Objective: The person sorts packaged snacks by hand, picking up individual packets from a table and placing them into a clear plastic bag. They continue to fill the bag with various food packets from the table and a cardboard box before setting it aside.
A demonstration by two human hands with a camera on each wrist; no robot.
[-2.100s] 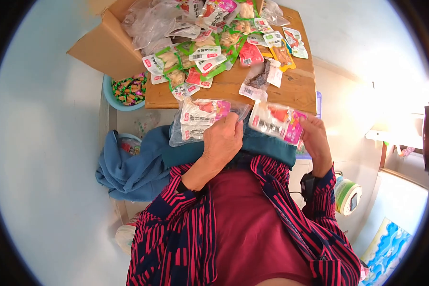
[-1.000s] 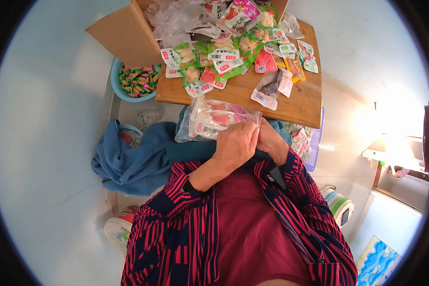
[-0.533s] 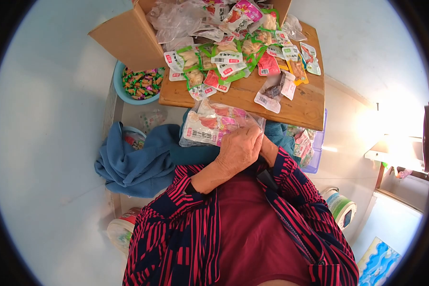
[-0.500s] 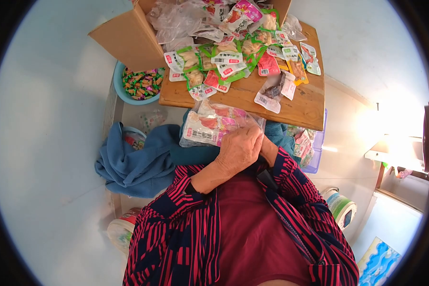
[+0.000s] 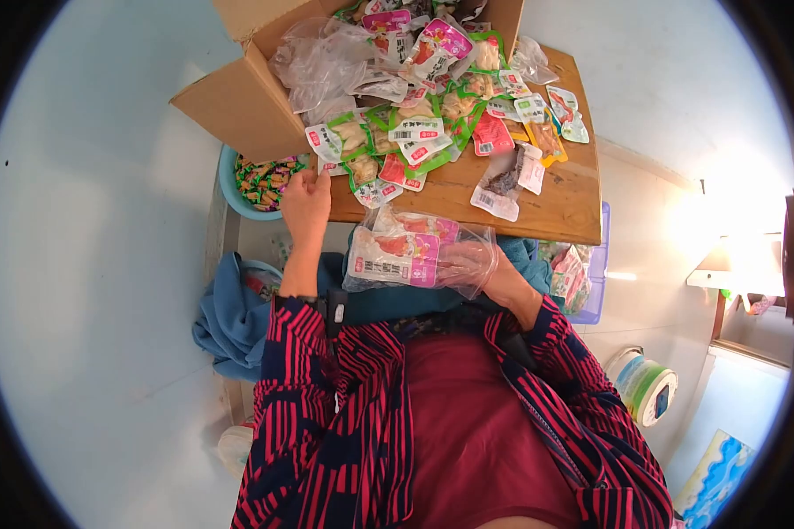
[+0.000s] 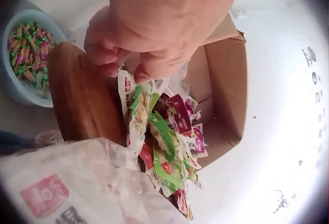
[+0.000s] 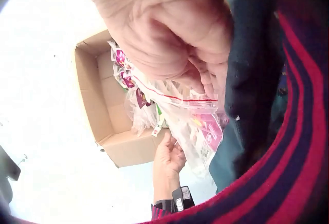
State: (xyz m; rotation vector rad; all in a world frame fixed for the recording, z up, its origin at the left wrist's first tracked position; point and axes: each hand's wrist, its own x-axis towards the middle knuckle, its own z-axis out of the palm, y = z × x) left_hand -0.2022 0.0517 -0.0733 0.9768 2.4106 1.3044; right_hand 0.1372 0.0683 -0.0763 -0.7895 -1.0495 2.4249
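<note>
My right hand (image 5: 494, 271) reaches into the mouth of a clear zip bag (image 7: 180, 118), its fingers lying straight along the packets inside. White and pink snack packets (image 5: 393, 257) show through the plastic, which lies over my lap by the table edge. At the table's left corner is my left hand (image 5: 306, 210), loosely bent. In the left wrist view the left fingertips (image 6: 141, 75) overlap the top of a white, green-edged snack packet (image 6: 136, 111) at the near side of the heap. Nothing shows as gripped in that hand.
An opened cardboard box (image 5: 247, 106) spills plastic and many snack packets (image 5: 419, 132) over the wooden table (image 5: 556, 198). Beside it stands a blue basin (image 5: 229, 189) of wrapped sweets. A purple crate (image 5: 598, 264) is at the right, a blue cloth (image 5: 229, 317) at the left.
The third packet, earlier held in the right hand, went to the bag. My left hand let go of the bag and moved left and forward; the right hand now shows inside it.
</note>
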